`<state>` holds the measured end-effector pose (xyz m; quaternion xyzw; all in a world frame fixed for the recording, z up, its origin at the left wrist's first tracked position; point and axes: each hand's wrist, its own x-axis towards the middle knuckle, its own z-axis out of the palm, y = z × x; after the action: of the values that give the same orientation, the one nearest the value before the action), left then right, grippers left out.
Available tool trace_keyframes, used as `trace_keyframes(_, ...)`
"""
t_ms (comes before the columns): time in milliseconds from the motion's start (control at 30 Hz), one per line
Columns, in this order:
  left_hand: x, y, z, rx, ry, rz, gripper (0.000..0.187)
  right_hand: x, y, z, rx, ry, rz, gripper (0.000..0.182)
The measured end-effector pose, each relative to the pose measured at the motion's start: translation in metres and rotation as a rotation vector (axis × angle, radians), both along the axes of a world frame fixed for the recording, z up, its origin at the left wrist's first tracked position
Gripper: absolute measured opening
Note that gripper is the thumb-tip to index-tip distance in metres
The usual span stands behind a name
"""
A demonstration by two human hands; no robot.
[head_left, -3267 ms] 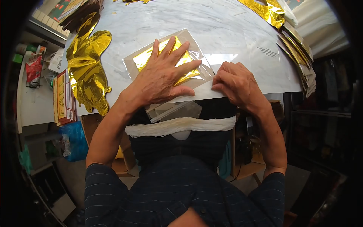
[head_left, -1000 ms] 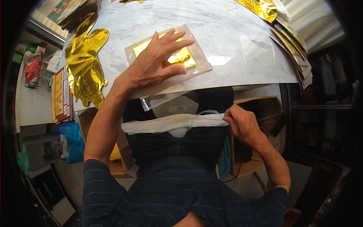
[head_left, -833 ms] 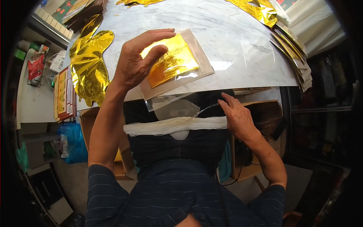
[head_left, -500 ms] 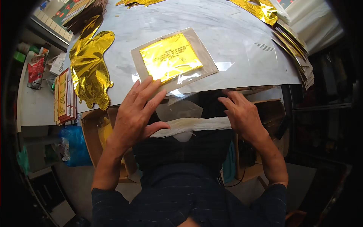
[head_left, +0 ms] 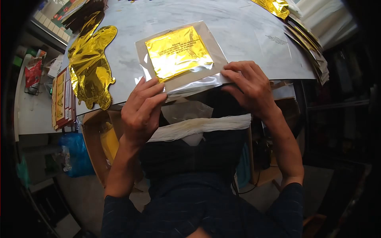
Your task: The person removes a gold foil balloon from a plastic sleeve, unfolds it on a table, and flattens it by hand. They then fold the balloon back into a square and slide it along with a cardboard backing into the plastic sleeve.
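We rest both hands at the near edge of the pale marbled table (head_left: 246, 35), on either side of a clear sleeve (head_left: 219, 55) with a grey backing and a folded gold foil packet (head_left: 178, 53) inside, black print on its face. The sleeve lies at the middle of the near edge, slightly turned.

Our left hand (head_left: 141, 109) touches the sleeve's near left corner, its fingers close together and lightly bent; its thumb is hidden, so we cannot tell whether it grips. Our right hand (head_left: 254, 87) has bent fingertips at the near right corner, with the thumb held apart below them in a modest gap.

Across our dark-clothed lap (head_left: 190, 158) runs a bundle of white strands (head_left: 206, 126), just nearer than another clear bag (head_left: 186, 111). To the left, a large gold foil shape (head_left: 93, 67) lies flat beside upright printed packets (head_left: 62, 99). At the right edge stands a stack of flat packets (head_left: 313, 51), with more gold foil (head_left: 274, 6) farther off.
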<state>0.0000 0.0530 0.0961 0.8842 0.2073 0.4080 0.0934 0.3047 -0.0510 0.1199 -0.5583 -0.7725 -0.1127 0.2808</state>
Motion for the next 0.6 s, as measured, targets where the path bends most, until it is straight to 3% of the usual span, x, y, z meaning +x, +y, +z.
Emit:
trace_keyframes(167,-0.002,0.004,-0.002,-0.064,-0.084,-0.003,0.019,0.008,0.017,0.005,-0.114,0.153,0.106,0.022)
trace_keyframes(300,0.001,0.005,-0.002,-0.129,-0.144,0.011,0.018,0.014,0.031,0.006,-0.14,0.216,0.05,0.01)
trace_keyframes(333,0.002,0.007,-0.001,-0.125,-0.142,0.008,0.018,0.013,0.033,0.01,-0.135,0.217,0.048,0.01)
trace_keyframes(400,0.003,0.007,0.0,-0.157,-0.164,0.073,0.019,0.009,0.037,0.017,-0.379,0.431,-0.078,0.013)
trace_keyframes(533,0.005,0.006,0.007,-0.211,-0.136,0.149,0.019,0.002,0.049,0.023,-0.444,0.415,-0.175,0.022)
trace_keyframes(600,0.005,0.003,0.011,-0.408,-0.089,0.268,0.023,0.003,0.056,0.027,-0.541,0.392,-0.289,0.029)
